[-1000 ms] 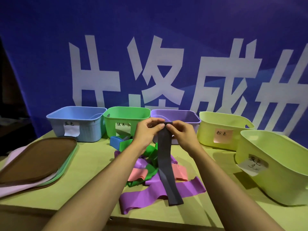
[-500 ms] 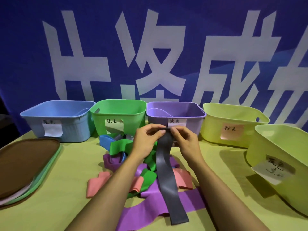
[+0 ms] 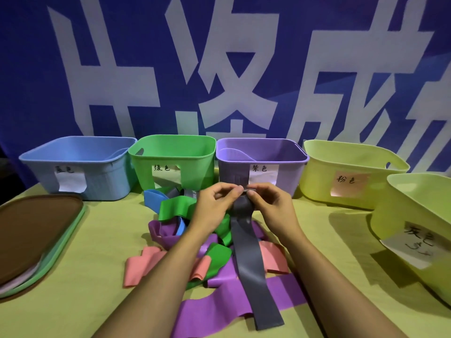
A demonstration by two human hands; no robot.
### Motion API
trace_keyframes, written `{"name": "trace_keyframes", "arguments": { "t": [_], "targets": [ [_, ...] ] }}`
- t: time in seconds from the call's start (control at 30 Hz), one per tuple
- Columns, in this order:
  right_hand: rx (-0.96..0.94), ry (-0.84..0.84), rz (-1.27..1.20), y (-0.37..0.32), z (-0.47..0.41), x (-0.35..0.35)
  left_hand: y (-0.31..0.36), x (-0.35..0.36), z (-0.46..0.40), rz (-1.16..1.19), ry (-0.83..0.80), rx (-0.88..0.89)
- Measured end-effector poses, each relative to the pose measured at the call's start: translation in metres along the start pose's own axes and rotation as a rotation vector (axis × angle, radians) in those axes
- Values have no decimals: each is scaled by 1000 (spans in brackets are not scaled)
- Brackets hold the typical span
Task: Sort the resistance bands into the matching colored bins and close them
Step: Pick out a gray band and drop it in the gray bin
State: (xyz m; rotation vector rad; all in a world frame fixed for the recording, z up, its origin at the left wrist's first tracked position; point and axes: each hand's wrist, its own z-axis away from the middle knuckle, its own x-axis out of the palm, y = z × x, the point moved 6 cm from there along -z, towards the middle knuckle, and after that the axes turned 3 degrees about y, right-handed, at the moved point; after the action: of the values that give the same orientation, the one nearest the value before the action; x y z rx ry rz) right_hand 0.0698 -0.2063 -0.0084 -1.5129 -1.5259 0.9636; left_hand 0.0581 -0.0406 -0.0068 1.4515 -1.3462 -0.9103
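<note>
Hands meet above the band pile: left hand (image 3: 214,203) and right hand (image 3: 271,203) both pinch the top end of the grey band (image 3: 251,254), fingers (image 3: 235,191) curled on it just in front of the purple bin (image 3: 261,164). Band hangs down and trails toward the near worktop edge, its free end lying on a purple band (image 3: 219,311). Beneath the forearms a tangle of green band (image 3: 178,206), blue band (image 3: 152,197) and pink bands (image 3: 140,267) lies on the yellow-green worktop (image 3: 97,240).

Back row, left to right, sides nearly touching: blue bin (image 3: 97,176), green bin (image 3: 170,162), purple bin, then pink-labelled yellow bin (image 3: 341,172). Grey-labelled yellow bin (image 3: 419,215) stands nearer on the right, its near end cut by the frame edge. All bins open-topped.

Stacked lids (image 3: 36,230) at the left edge, brown one uppermost. Bare worktop shows between lids and pile, and between pile and the grey-labelled bin.
</note>
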Motion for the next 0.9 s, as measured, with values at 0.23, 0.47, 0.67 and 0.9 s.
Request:
{"name": "trace_keyframes", "arguments": {
  "t": [0.23,0.47,0.67,0.9],
  "targets": [
    [-21,-32,51,-2,1,2,-6,-4,1,-7,29,-42],
    [45,-39,-2,-3,4,2,-4,-5,1,45,21,-26],
    [132,27,-17,-5,7,3,-1,-1,2,66,-18,-2],
    [88,-22,41,-4,3,4,0,-2,2,78,-12,0]
  ]
}}
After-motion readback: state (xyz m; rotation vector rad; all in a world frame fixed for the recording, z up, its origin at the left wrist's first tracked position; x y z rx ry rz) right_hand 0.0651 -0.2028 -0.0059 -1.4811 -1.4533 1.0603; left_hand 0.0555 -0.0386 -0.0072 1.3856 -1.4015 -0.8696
